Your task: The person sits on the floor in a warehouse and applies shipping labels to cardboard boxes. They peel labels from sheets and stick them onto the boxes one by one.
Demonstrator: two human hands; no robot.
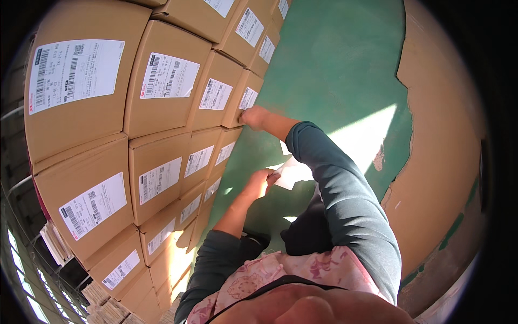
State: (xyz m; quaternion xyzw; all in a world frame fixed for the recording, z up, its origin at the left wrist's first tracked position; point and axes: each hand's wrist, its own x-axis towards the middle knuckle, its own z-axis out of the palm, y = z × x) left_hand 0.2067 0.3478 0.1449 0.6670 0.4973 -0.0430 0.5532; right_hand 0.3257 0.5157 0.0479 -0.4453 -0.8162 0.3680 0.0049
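Note:
My right hand (254, 118) is at a cardboard carton (230, 116) in the stack, just below the lower edge of its white label (248, 98); the fingertips are partly hidden, so I cannot tell whether they hold anything. Lower down, my left hand (262, 183) grips white label sheets (288, 176), which hang out to the right in bright sunlight. Part of the sheets lies behind my right forearm. Labels with print and barcodes are stuck on the other cartons too, such as the large label (170, 75) on a nearer carton.
Stacked cartons (160, 117) form a wall along the left. Green floor (332, 52) with a sunlit patch lies beside it, bordered by a bare brown surface (441, 121) on the right. My dark shoe (259, 239) stands near the stack's foot. Bundled flat material (103, 305) shows at lower left.

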